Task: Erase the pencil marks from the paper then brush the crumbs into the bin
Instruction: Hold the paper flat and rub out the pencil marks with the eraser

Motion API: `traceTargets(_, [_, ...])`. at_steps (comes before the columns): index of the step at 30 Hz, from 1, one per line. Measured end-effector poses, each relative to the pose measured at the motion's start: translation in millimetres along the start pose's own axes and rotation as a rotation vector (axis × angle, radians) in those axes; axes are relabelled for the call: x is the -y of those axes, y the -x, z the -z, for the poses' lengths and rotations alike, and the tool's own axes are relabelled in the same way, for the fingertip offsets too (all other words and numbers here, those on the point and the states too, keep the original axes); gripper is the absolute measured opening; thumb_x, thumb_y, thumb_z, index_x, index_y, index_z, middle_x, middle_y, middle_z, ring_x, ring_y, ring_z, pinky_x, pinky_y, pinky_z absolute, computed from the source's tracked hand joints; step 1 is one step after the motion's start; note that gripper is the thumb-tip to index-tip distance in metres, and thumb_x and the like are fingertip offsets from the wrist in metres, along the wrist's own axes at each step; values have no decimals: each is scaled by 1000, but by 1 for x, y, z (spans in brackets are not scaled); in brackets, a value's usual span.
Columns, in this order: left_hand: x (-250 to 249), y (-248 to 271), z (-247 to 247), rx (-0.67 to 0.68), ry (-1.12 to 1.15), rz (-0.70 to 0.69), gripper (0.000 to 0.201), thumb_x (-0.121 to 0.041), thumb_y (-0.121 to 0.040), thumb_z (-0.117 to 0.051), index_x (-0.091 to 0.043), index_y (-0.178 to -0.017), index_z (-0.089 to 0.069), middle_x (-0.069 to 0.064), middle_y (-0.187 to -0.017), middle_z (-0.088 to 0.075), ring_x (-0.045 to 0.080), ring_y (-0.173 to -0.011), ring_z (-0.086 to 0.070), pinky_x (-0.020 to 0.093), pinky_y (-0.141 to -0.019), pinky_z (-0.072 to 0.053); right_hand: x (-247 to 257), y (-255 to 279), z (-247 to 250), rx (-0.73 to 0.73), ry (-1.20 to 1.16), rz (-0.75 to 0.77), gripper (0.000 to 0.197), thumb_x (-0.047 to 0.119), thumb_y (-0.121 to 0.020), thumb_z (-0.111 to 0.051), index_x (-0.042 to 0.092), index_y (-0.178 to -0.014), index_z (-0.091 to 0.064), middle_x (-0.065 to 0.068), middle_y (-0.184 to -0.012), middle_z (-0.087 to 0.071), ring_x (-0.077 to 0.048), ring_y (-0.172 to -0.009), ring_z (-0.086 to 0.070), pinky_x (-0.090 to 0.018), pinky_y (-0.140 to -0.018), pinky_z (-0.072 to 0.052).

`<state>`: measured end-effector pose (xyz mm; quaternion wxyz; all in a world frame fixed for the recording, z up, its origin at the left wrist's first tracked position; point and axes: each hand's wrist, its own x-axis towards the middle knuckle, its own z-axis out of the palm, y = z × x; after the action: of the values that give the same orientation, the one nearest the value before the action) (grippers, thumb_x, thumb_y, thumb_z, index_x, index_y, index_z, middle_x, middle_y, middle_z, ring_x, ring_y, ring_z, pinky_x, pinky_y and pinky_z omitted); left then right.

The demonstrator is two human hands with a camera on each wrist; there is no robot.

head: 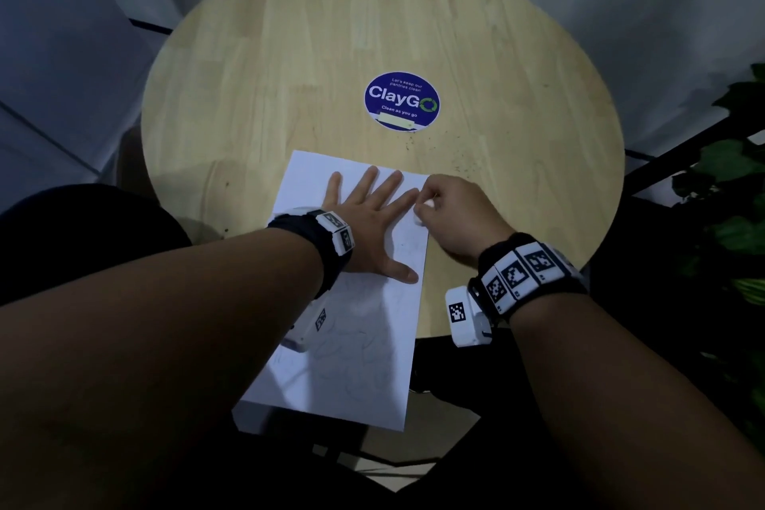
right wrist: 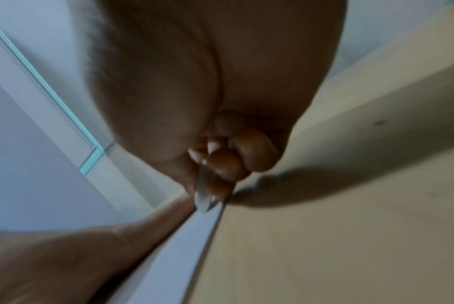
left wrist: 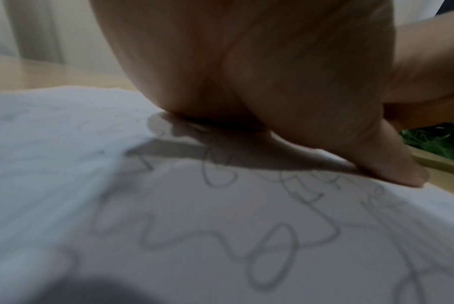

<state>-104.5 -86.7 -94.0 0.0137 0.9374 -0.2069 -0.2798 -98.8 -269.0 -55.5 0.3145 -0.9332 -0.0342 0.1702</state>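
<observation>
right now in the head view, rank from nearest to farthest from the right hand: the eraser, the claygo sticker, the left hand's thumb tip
1. eraser: pinched in the right hand itself, at the paper's right edge.
2. Thumb tip of the left hand: just below, flat on the paper.
3. ClayGo sticker: farther up, mid-table.

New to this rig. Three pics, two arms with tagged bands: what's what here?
No robot: a person wearing cameras. The big picture is from the head, the other two from each wrist, looking along the hand. On the round pale wooden table lies a white sheet of paper with grey pencil scribbles; a blue ClayGo sticker and dark crumbs lie beyond it. The left hand presses flat on the paper. The right hand pinches a small white eraser at the paper's right edge.
</observation>
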Motion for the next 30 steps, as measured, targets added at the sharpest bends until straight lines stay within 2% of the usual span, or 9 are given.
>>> traceTargets(2, [0,1,1,2,-4,5,137,-109,-61,-40,-42,-160,27,-9,-168,36,27,-156,34,73,-119,13,-1,0,4,42,5,6,11,17,-95,-68,21,-85,-69,6,-78,-66,-16,-73,-63,-30,-63,-45])
traceTargets(5, [-1,1,2,15,-6,6,137,-108,-62,-41,-41,-160,27,-8,-168,37,27,-155,35,73,-119,12,0,6,5,255,20,3,13,12,-92,-70,20,-82,-71,6,-71,-70,-11,-63,-65,-29,-63,-50])
traceTargets(9, [-1,1,2,17,-3,6,137,-109,-61,-41,-43,-160,28,-9,-168,37,27,-155,35,73,-119,13,-4,3,6,68,4,5,16,17,-93,-73,27,-80,-71,6,-78,-66,-10,-71,-60,-30,-66,-44])
traceTargets(13, [-1,0,1,2,-1,5,136,-109,-61,-40,-44,-159,28,-10,-168,37,27,-155,34,73,-119,14,1,9,8,312,39,-26,13,12,-91,-71,21,-81,-73,2,-73,-76,-13,-63,-67,-33,-66,-54])
traceTargets(14, [-1,0,1,2,-6,6,136,-109,-61,-40,-44,-159,28,-10,-168,37,27,-155,34,73,-119,13,1,9,7,293,39,-33,12,13,-91,-71,20,-82,-73,3,-72,-75,-12,-64,-67,-31,-65,-54])
traceTargets(17, [0,0,0,4,-5,6,135,-109,-61,-40,-45,-158,29,-10,-168,38,27,-155,35,73,-119,14,-1,7,7,48,38,-30,12,17,-92,-72,23,-81,-71,8,-76,-68,-11,-71,-63,-29,-63,-44])
traceTargets(22, [1,-1,-1,-6,3,1,136,-110,-60,-40,-45,-159,28,-10,-168,37,27,-155,35,73,-119,14,2,12,7,297,18,-88,11,10,-89,-68,14,-80,-72,0,-66,-74,-16,-52,-63,-30,-54,-50])
traceTargets(26, [-1,-1,1,0,-2,12,137,-110,-59,-41,-45,-158,28,-9,-168,37,28,-155,35,73,-119,14,0,7,7,35,34,-61,13,15,-90,-65,20,-79,-71,5,-78,-73,-16,-72,-68,-30,-63,-48])
traceTargets(30, [-1,-2,1,-3,1,12,141,-111,-56,-42,-45,-159,28,-9,-168,37,28,-155,35,74,-119,14,3,13,7,300,-27,-124,10,7,-89,-66,10,-82,-71,-4,-63,-71,-20,-50,-59,-29,-52,-45])
